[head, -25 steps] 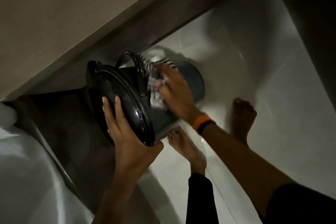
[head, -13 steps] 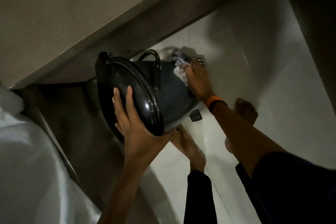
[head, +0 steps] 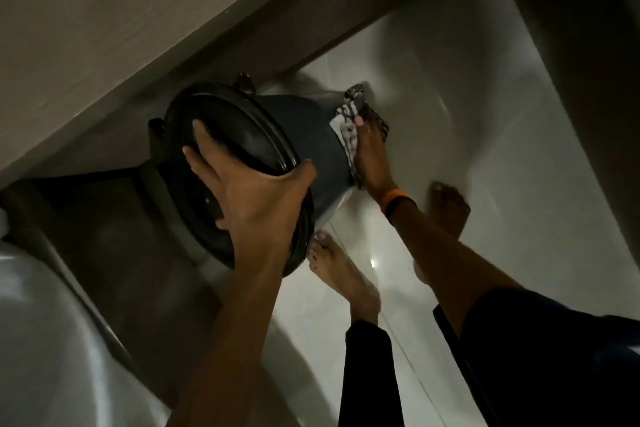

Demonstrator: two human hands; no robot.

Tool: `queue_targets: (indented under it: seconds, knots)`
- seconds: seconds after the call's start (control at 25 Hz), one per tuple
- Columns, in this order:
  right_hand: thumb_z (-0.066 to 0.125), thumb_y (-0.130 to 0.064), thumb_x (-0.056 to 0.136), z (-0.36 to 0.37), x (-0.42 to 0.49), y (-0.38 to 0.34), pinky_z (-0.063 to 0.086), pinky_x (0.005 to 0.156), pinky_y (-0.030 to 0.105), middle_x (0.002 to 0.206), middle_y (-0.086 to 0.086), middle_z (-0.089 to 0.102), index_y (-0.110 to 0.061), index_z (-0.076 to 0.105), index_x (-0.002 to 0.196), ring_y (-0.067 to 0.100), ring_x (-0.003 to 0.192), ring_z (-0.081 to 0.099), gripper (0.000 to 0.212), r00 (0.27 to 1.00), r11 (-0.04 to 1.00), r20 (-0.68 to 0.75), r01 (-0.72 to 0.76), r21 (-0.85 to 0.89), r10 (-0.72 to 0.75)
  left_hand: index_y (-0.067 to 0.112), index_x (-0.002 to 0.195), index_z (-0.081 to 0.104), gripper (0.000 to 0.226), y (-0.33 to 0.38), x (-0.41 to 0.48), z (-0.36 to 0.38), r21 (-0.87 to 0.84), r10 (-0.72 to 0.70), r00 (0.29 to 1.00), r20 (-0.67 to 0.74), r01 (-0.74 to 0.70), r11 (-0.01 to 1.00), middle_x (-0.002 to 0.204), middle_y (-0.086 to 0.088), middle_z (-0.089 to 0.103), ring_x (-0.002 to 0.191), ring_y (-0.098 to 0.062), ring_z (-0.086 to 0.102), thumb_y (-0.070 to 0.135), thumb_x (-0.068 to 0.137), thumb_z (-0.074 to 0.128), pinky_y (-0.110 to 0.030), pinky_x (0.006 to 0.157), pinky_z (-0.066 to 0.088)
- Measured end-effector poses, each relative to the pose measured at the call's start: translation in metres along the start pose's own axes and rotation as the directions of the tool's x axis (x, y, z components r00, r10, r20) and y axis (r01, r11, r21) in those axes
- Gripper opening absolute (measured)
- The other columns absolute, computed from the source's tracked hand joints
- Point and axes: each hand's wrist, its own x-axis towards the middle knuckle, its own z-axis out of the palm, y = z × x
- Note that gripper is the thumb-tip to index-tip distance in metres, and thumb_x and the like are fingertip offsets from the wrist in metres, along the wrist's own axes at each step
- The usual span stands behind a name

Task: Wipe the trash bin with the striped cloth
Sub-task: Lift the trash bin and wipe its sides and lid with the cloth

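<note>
Nearest the camera, the left hand (head: 256, 198) clamps its grip over the black lid (head: 221, 163) of the trash bin (head: 311, 146), which is tipped so its long axis runs away from the person toward the cabinet base (head: 242, 28). Farther off, the right hand (head: 372, 156) presses the striped cloth (head: 348, 121) flat against the bin's far, lower end, just above the tiled floor (head: 485, 149), so this hand is best placed to stroke back along the bin wall.
</note>
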Motion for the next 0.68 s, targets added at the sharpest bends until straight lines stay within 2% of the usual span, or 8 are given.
queue_targets:
  seconds: [0.12, 0.2, 0.28, 0.36, 0.44, 0.52, 0.6, 0.68]
  knots:
    - [0.041, -0.050, 0.107, 0.022, -0.052, -0.002, 0.030, 0.128, 0.056, 0.172, -0.002, 0.027, -0.033, 0.023, 0.162, 0.021, 0.158, 0.030, 0.061, 0.986, 0.984, 0.138, 0.066, 0.163, -0.089, 0.039, 0.161, -0.013, 0.144, -0.003, -0.010, -0.003, 0.158, -0.011, 0.997, 0.080, -0.001, 0.987, 0.172, -0.001, -0.025, 0.161, -0.030, -0.009, 0.034, 0.064, 0.092, -0.076, 0.120, 0.009]
    - [0.043, -0.059, 0.101, 0.030, -0.107, 0.004, 0.027, 0.128, 0.059, 0.172, -0.016, 0.020, -0.048, 0.020, 0.160, 0.017, 0.161, 0.020, 0.064, 0.944, 0.966, 0.243, 0.178, 0.189, -0.222, 0.038, 0.161, -0.014, 0.147, -0.010, -0.015, -0.006, 0.131, -0.027, 0.995, 0.098, 0.014, 0.991, 0.171, -0.002, -0.028, 0.160, -0.028, -0.016, 0.028, 0.062, 0.094, -0.073, 0.122, 0.011]
    - [0.039, -0.049, 0.104, 0.026, -0.102, 0.013, 0.020, 0.131, 0.060, 0.174, -0.011, 0.015, -0.040, 0.019, 0.162, 0.019, 0.164, 0.012, 0.063, 0.923, 0.954, 0.240, 0.290, 0.074, -0.300, 0.041, 0.161, -0.011, 0.148, -0.011, -0.012, -0.008, 0.063, -0.065, 0.993, 0.097, 0.059, 0.996, 0.171, -0.001, -0.026, 0.161, -0.029, -0.014, 0.027, 0.059, 0.095, -0.071, 0.123, 0.015]
    - [0.034, -0.038, 0.105, 0.014, -0.063, 0.011, 0.017, 0.133, 0.058, 0.175, 0.006, 0.017, -0.022, 0.019, 0.163, 0.026, 0.163, 0.015, 0.062, 0.973, 0.985, 0.160, 0.173, -0.017, -0.168, 0.047, 0.159, -0.009, 0.144, -0.009, -0.011, -0.006, 0.038, -0.106, 0.991, 0.084, 0.103, 0.994, 0.172, 0.002, -0.024, 0.161, -0.032, -0.006, 0.019, 0.057, 0.089, -0.072, 0.119, 0.025]
    - [0.035, -0.031, 0.110, 0.001, -0.036, 0.008, 0.017, 0.134, 0.054, 0.172, 0.011, 0.025, -0.014, 0.025, 0.162, 0.028, 0.161, 0.021, 0.056, 0.997, 1.000, 0.077, 0.010, -0.004, -0.010, 0.047, 0.159, -0.005, 0.138, -0.007, -0.011, -0.005, 0.037, -0.183, 0.982, 0.055, 0.181, 0.983, 0.173, 0.001, -0.018, 0.160, -0.034, 0.001, 0.009, 0.059, 0.081, -0.070, 0.115, 0.033]
    - [0.032, -0.036, 0.107, -0.007, -0.049, 0.011, 0.012, 0.135, 0.050, 0.170, 0.011, 0.030, -0.016, 0.030, 0.160, 0.028, 0.161, 0.022, 0.056, 0.994, 0.981, 0.094, 0.072, -0.179, -0.056, 0.041, 0.161, 0.005, 0.133, -0.006, -0.003, -0.011, 0.011, -0.281, 0.959, 0.037, 0.280, 0.960, 0.173, -0.009, 0.002, 0.157, -0.040, 0.018, 0.006, 0.054, 0.077, -0.066, 0.110, 0.042]
    - [0.029, -0.046, 0.103, -0.010, -0.084, 0.025, 0.004, 0.135, 0.042, 0.171, 0.004, 0.031, -0.028, 0.029, 0.159, 0.022, 0.162, 0.019, 0.059, 0.947, 0.898, 0.218, 0.297, -0.326, -0.234, 0.030, 0.160, 0.016, 0.127, -0.005, 0.008, -0.014, -0.122, -0.355, 0.933, 0.068, 0.361, 0.925, 0.153, -0.022, 0.041, 0.131, -0.044, 0.054, 0.004, 0.048, 0.071, -0.056, 0.089, 0.060]
    - [0.029, -0.049, 0.101, -0.018, -0.104, 0.041, 0.002, 0.134, 0.037, 0.171, -0.004, 0.032, -0.034, 0.034, 0.158, 0.016, 0.162, 0.019, 0.059, 0.891, 0.822, 0.312, 0.433, -0.371, -0.329, 0.024, 0.161, 0.016, 0.119, -0.004, 0.010, -0.011, -0.192, -0.348, 0.929, 0.125, 0.367, 0.910, 0.109, -0.015, 0.059, 0.085, -0.030, 0.066, -0.006, 0.059, 0.070, -0.036, 0.057, 0.060]
